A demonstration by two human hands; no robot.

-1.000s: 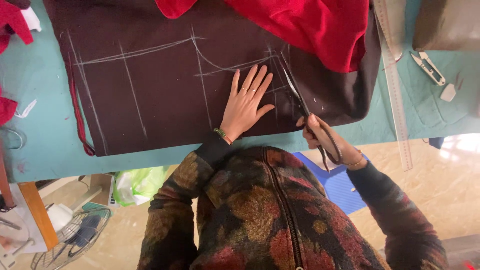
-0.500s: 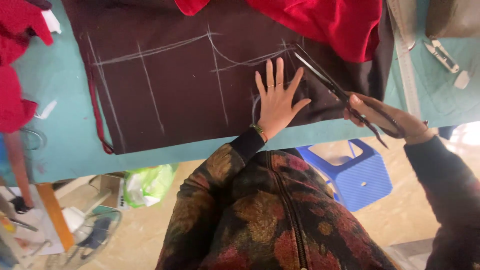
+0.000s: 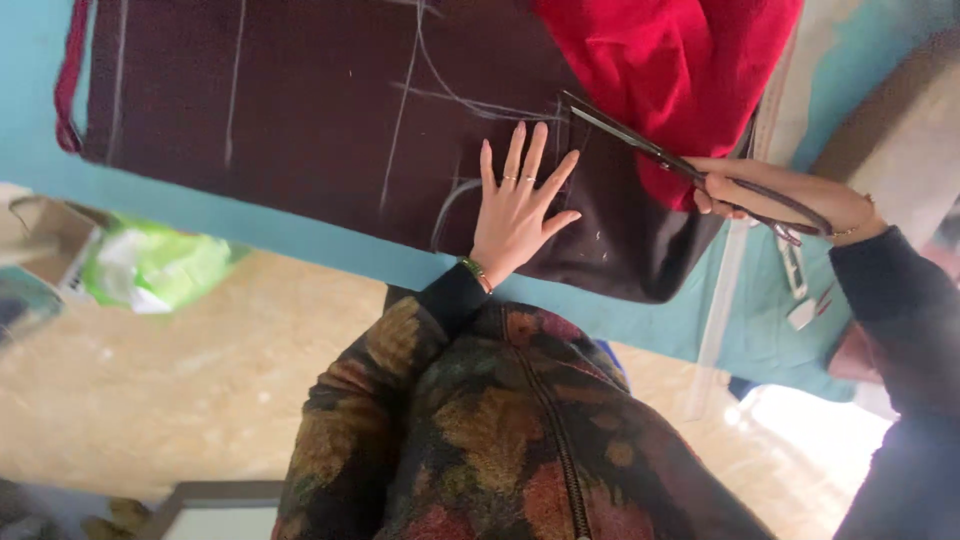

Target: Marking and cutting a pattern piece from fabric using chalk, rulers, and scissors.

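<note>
A dark brown cloth [image 3: 300,110] marked with white chalk lines lies flat on a teal table [image 3: 250,225]. My left hand [image 3: 517,205] rests flat on it, fingers spread, just left of the cut line. My right hand [image 3: 770,195] grips the handles of long black scissors [image 3: 660,155], whose blades point left and reach the cloth close to my left fingertips. A red fabric [image 3: 670,70] lies over the cloth's far right part, behind the scissors.
A long clear ruler [image 3: 730,290] lies along the table's right side, with a small clip-like tool [image 3: 795,270] beside it. A green plastic bag [image 3: 150,265] sits below on the pale floor. A grey block [image 3: 900,140] stands at far right.
The view has swung and moved closer. My right hand with the scissors has lifted up over the cloth, blades now near my left fingertips. My left hand stays pressed flat.
</note>
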